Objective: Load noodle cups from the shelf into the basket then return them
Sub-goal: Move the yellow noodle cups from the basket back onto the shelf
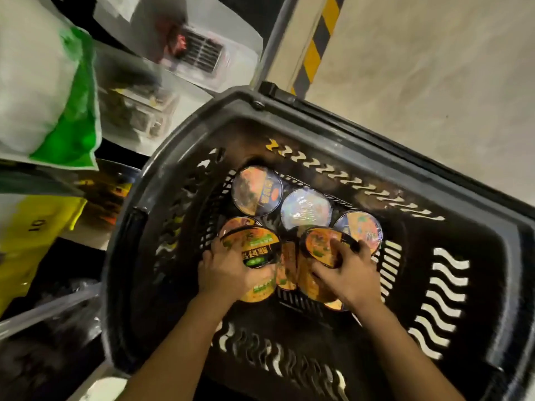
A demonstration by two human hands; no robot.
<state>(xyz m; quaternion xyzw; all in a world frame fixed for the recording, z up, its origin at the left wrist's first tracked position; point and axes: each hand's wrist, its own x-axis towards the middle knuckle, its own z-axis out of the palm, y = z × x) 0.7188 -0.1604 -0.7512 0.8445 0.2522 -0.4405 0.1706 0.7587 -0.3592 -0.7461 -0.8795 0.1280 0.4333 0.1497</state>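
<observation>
Two hands are working inside the black basket (289, 111) at once, each curling round a tilted noodle cup: the left hand (228, 267) is gripping the cup with the green label (254, 244), the right hand (344, 273) is holding the orange-lidded cup (321, 241) by its rim and lid. Both cups are leaning steeply, so a loose one-handed hold could be letting either slip onto the cups beneath and dent a foil lid; the fingers pressing on the right cup's lid could also be puncturing it. Counting cups in the basket: three lying flat along its far side, two in the hands, and at least two more partly hidden under them, so about seven, though I cannot tell exactly.
</observation>
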